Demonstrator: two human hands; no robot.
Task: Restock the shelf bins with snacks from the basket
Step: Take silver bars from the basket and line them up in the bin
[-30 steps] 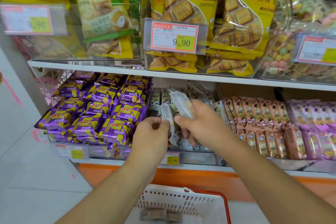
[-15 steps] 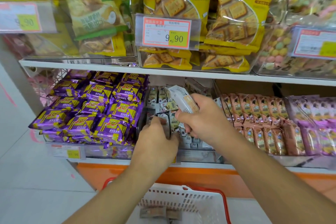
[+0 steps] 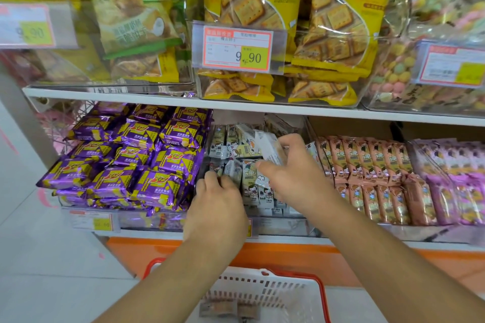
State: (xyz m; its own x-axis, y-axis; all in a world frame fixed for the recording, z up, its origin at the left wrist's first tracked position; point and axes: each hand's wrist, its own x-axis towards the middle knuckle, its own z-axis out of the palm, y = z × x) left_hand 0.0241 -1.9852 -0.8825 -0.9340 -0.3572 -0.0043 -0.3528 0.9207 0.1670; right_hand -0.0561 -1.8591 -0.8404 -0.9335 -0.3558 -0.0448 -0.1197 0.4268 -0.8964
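A white snack packet point(image 3: 270, 148) is gripped in the right hand point(image 3: 291, 170), thumb below and fingers curled over its far end, and is held tilted above the middle bin point(image 3: 288, 225) of the lower shelf point(image 3: 367, 244). The left hand point(image 3: 217, 207) is set at the front left corner of that same bin, knuckles up, with its fingertips point(image 3: 210, 177) pressed among the upright white packets point(image 3: 252, 186); whether one of them is pinched cannot be told, since the fingers are hidden behind the hand. Purple wafer packs point(image 3: 131, 160) are heaped in the bin just to the left, and pink packets point(image 3: 367, 178) are ranked in rows in the bin to the right. On the upper shelf point(image 3: 262, 106), yellow cracker bags point(image 3: 333, 34) are stood behind a 9.90 price tag point(image 3: 236, 47). The white basket point(image 3: 262, 294) with red handles is seen below the arms, with two small brown packets point(image 3: 228, 308) lying at its bottom.
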